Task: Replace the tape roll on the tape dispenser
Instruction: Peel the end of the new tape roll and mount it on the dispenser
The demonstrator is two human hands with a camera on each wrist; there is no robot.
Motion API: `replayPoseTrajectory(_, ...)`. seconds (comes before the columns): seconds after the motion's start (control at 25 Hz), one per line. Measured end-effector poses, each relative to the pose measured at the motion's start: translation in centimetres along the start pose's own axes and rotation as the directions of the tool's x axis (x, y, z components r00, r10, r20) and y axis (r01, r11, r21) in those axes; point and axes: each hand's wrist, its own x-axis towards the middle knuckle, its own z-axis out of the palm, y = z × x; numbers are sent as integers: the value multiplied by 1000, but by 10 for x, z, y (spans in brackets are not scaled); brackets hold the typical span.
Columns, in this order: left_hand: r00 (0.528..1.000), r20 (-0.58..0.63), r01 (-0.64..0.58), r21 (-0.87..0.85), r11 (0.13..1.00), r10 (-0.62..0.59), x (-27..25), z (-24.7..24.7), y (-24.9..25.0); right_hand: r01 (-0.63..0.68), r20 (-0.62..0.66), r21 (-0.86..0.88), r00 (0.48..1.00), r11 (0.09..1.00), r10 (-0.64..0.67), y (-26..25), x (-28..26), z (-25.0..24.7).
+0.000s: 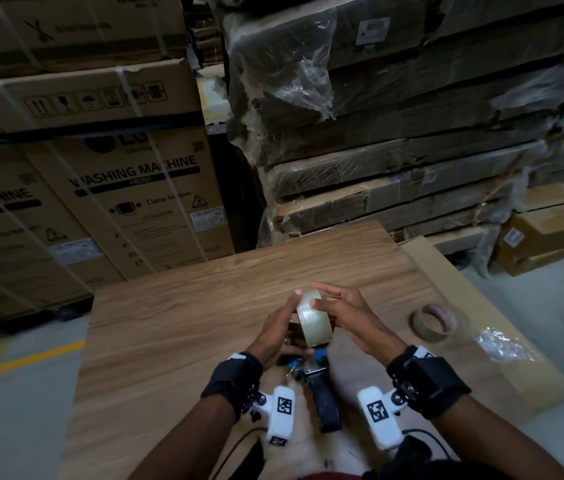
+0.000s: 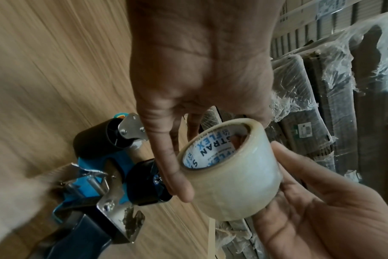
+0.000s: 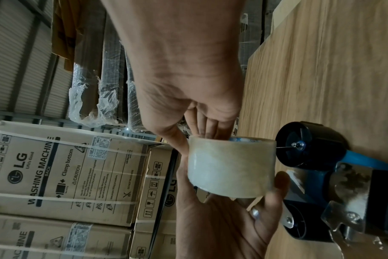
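Both hands meet over the near middle of the wooden desk [image 1: 204, 306], sharing one roll of clear packing tape [image 1: 313, 322] held off the surface. The left hand [image 1: 275, 329] cups the roll from its side, palm turned toward it, thumb lying along the curved outer face and a finger with a ring curled under the roll's lower edge, as the right wrist view shows. The right hand [image 1: 346, 315] grips from the opposite side: its thumb presses the outer wrap while its fingers [image 3: 207, 127] reach over the upper rim. In the left wrist view the roll's cardboard core carries blue lettering on white, and the core is open and unmounted. Directly below the roll, toward the near edge of the desk, lies the tape dispenser [image 1: 315, 379], blue-framed with a dark handle pointing at the person; its black spindle hub [image 3: 308, 145] stands bare, just beside the roll but not inside it, and a second black roller [image 2: 147, 182] sits nearer the metal blade plate. An empty brown cardboard core [image 1: 434, 322] rests near the right edge of the desk, with a crumpled piece of clear film [image 1: 502, 344] just beyond it. Stacked washing-machine cartons [image 1: 128, 195] rise past the far edge.
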Motion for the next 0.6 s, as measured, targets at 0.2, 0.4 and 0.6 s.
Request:
replayPoseTrajectory(0.2,991,90,-95,-30,995,98,1,-3,-3,-44,-80,52,996,998,48,5,6,0)
replayPoseTrajectory(0.4,988,93,-124,-26,992,126,5,-6,-1,-39,-58,70,997,997,43,8,8,0)
replayPoseTrajectory(0.6,1000,-4,27,-8,1000,-27,6,-4,-3,-34,56,43,998,999,31,8,3,1)
